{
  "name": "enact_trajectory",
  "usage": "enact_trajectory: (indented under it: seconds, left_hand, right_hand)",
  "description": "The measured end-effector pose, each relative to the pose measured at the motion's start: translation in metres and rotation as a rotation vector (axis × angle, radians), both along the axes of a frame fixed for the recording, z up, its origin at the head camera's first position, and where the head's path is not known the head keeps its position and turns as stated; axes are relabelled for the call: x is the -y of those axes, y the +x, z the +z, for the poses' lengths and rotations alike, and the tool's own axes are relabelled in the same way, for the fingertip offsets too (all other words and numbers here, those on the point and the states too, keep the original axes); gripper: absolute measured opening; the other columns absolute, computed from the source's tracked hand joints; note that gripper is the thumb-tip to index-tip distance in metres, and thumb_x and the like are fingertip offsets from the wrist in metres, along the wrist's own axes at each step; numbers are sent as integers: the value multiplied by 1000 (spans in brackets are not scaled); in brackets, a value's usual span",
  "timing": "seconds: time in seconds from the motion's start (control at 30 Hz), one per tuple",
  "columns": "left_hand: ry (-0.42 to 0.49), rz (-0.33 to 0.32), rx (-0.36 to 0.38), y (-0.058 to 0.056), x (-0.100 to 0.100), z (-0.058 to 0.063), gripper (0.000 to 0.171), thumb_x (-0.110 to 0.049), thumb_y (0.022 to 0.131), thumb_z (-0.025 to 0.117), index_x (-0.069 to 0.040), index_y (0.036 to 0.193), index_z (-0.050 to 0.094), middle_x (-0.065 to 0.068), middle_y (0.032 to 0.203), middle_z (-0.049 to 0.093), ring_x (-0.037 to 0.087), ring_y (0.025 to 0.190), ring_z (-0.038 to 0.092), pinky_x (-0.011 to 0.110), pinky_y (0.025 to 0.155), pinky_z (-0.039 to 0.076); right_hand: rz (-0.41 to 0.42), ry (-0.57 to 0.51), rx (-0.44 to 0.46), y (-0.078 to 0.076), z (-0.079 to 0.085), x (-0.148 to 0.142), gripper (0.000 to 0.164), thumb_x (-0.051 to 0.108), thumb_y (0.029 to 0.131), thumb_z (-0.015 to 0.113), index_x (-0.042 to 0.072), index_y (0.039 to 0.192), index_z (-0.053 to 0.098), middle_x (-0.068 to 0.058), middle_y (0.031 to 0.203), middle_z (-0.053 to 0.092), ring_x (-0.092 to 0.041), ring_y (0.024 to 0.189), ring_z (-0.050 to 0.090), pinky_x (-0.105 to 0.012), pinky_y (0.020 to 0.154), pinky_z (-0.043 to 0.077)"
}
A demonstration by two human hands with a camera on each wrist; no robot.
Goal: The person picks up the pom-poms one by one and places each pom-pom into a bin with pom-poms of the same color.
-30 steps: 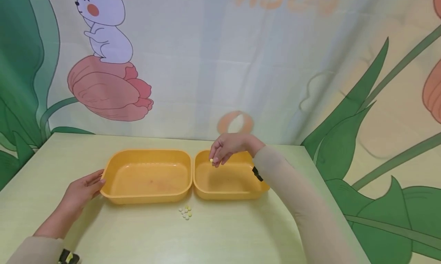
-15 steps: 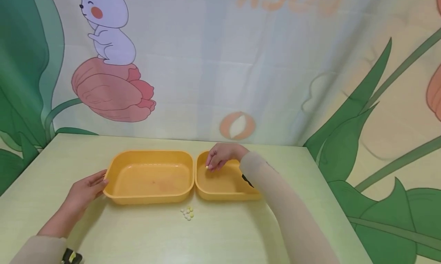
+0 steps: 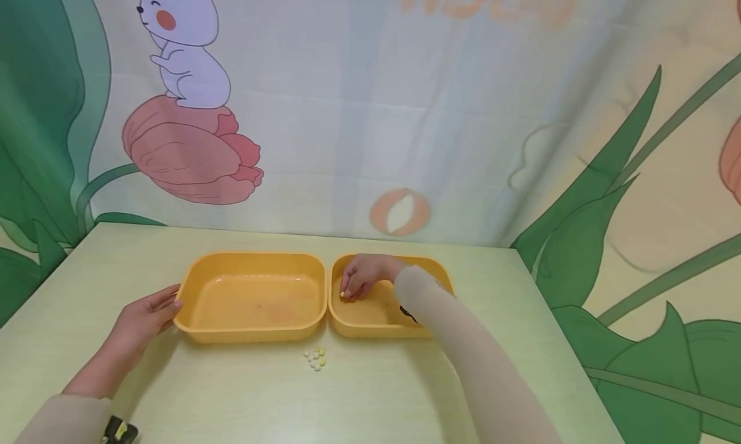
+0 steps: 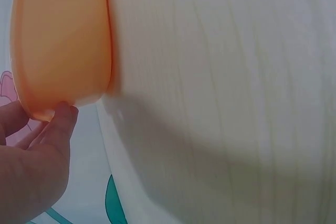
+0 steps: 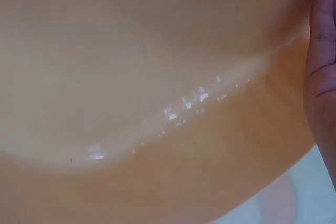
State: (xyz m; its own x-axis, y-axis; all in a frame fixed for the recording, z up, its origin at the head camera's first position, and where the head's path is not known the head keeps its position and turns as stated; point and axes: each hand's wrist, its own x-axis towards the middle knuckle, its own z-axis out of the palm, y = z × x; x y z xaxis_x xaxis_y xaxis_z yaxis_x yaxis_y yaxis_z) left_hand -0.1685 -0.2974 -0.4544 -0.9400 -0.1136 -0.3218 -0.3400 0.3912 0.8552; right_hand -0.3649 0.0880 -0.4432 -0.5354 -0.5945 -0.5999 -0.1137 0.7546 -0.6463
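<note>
Two yellow-orange plastic trays stand side by side on the table. My left hand [image 3: 141, 316] rests against the left end of the larger tray [image 3: 255, 334], its thumb and fingertips touching the outside of the wall; the left wrist view shows the thumb [image 4: 64, 121] on that wall. Inside the smaller tray [image 3: 382, 331], my right hand [image 3: 366, 275] reaches low near the left wall. Between its thumb and fingertips it pinches a small pale-yellow pill-like piece [image 3: 342, 294]. At the right wrist view's edge only part of that hand [image 5: 323, 72] shows; the piece is hidden there.
Several small white and yellow pill-like pieces [image 3: 316, 355] lie together on the pale table [image 3: 243, 392], in front of where the trays meet. Behind the table hangs a printed curtain [image 3: 324, 109] with a rabbit and flowers.
My right hand has moved down and slightly left into the smaller tray, still pinching the small yellow piece. My left hand stays at the larger tray's end. The view has shifted slightly.
</note>
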Motion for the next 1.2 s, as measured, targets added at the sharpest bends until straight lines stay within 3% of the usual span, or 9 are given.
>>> enact_trajectory:
  seconds: [0.17, 0.33, 0.47, 0.83, 1.2]
  left_hand:
    - [-4, 7, 4, -2, -2, 1, 63, -28, 112, 40, 2, 161, 15, 30, 163, 23, 46, 151, 32, 37, 106, 47]
    - [7, 23, 15, -2, -2, 3, 63, -28, 112, 40, 1, 161, 15, 30, 164, 23, 46, 151, 32, 37, 107, 47]
    - [11, 26, 17, -2, -3, 4, 64, -29, 111, 41, 1, 161, 15, 29, 164, 23, 46, 151, 32, 36, 106, 48]
    - [14, 21, 19, -2, -1, 1, 66, -32, 111, 41, 1, 161, 14, 29, 164, 22, 46, 151, 32, 36, 106, 48]
    - [15, 30, 26, -1, -1, 0, 65, -30, 111, 42, 1, 161, 15, 29, 164, 22, 46, 151, 32, 35, 106, 49]
  right_hand:
    - [19, 2, -11, 3, -4, 2, 18, 5, 97, 67, -4, 112, 71, -13, 110, 80, -3, 77, 69, -17, 70, 58]
    - [53, 2, -37, 6, -5, 6, 20, 5, 96, 67, -5, 113, 72, -4, 94, 80, -1, 73, 68, -15, 69, 58]
    - [48, -7, -1, 9, -5, 8, 21, 2, 96, 67, -8, 113, 71, 4, 83, 76, -1, 70, 67, -14, 67, 58]
    - [30, -30, 42, 8, -10, 8, 25, -2, 96, 64, -10, 119, 68, 6, 82, 74, -1, 68, 67, -14, 66, 60]
    - [39, -16, 72, 9, -4, 8, 30, -3, 98, 61, -10, 127, 66, 2, 89, 77, -2, 71, 68, -15, 72, 60]
